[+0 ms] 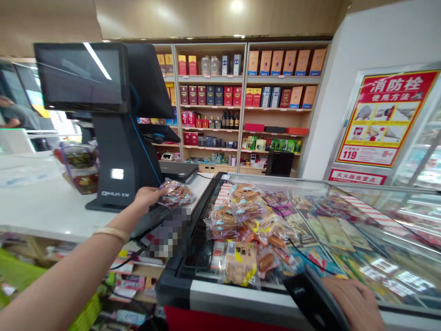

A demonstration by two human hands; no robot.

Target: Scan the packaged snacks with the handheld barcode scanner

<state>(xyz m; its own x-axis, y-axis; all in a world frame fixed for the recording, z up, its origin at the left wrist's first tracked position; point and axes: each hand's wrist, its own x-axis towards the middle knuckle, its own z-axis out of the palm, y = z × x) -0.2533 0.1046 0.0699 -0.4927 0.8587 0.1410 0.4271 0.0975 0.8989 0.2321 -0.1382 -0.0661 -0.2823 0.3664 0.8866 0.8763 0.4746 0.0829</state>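
Clear plastic snack packet point(176, 193) sits gripped in the closed left hand point(149, 196) above a white counter point(41, 202); the right hand point(351, 303) curls around a black handheld scanner point(310, 299) on the near edge of a glass-topped display freezer point(347, 202), with wooden shelves of boxed liquor point(237, 101) far ahead.

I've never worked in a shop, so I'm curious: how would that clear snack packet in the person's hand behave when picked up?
It is probably light and floppy: the clear snack packet seems to bend beyond the left hand rather than stay rigid. Its glossy plastic may be slightly slippery. It seems unlikely to roll, as the similar packets lie in a flattish heap.
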